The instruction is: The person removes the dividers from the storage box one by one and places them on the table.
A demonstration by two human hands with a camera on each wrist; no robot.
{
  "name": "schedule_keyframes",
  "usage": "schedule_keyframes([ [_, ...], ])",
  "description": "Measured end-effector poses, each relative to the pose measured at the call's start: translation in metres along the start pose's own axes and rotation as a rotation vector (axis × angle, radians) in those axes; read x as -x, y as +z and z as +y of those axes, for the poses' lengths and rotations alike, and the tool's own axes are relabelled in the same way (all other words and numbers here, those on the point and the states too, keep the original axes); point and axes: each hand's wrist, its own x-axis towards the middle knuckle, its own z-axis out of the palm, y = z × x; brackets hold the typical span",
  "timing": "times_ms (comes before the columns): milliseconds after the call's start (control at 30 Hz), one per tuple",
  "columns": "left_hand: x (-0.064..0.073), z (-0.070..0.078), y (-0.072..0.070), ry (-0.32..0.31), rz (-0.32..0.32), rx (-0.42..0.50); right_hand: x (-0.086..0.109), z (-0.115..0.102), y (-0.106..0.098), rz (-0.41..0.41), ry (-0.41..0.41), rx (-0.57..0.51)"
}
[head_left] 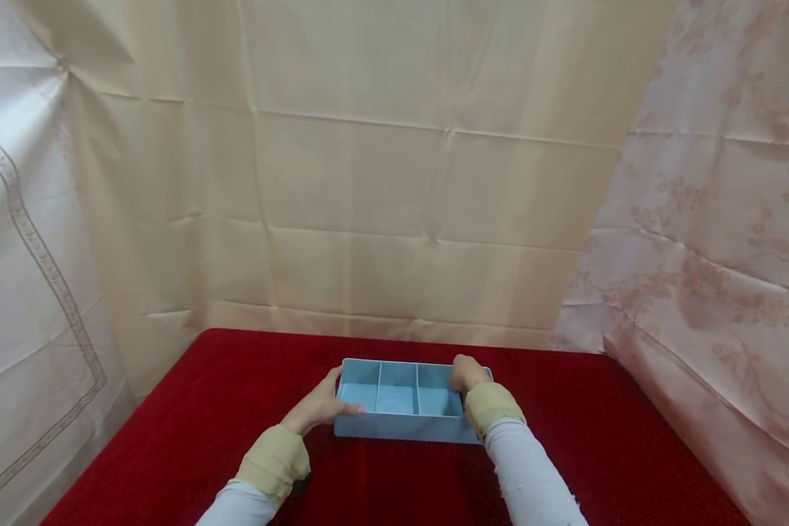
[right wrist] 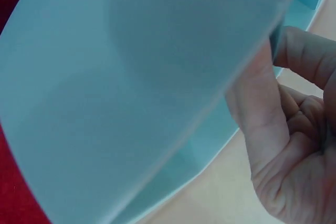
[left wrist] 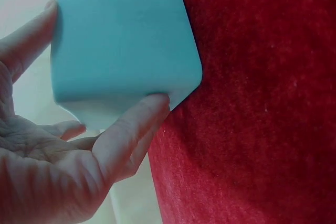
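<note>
A pale blue tray (head_left: 404,427) with three compartments sits on the red cloth. My left hand (head_left: 322,404) grips its left end, thumb over the front rim. From the left wrist view, fingers (left wrist: 142,114) of this hand press the tray's end wall (left wrist: 121,40). My right hand (head_left: 467,374) reaches over the right compartment with its fingers curled. Close beside the rim in the right wrist view, the thumb and a finger of the right hand (right wrist: 289,119) pinch a thin dark sliver (right wrist: 274,43); its kind I cannot tell. The tray wall (right wrist: 142,77) partly hides it.
Red cloth (head_left: 191,424) covers the table around the tray. Behind the table's far edge hangs a beige curtain (head_left: 394,183). White cloth (head_left: 26,292) hangs on the left and floral cloth (head_left: 717,292) on the right.
</note>
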Motion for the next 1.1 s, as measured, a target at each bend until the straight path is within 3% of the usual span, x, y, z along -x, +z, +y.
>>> schedule_keyframes([
  [300, -0.002, 0.004, -0.004, 0.015, -0.020, -0.003, -0.003, 0.004, -0.004, 0.042, -0.012, -0.064],
  [633, -0.001, -0.004, -0.002, -0.025, -0.010, 0.016, 0.004, 0.000, -0.008, 0.037, 0.003, -0.148],
  [1100, 0.000, -0.002, -0.001, -0.027, -0.008, 0.019, 0.008, 0.001, -0.022, 0.070, -0.026, -0.164],
])
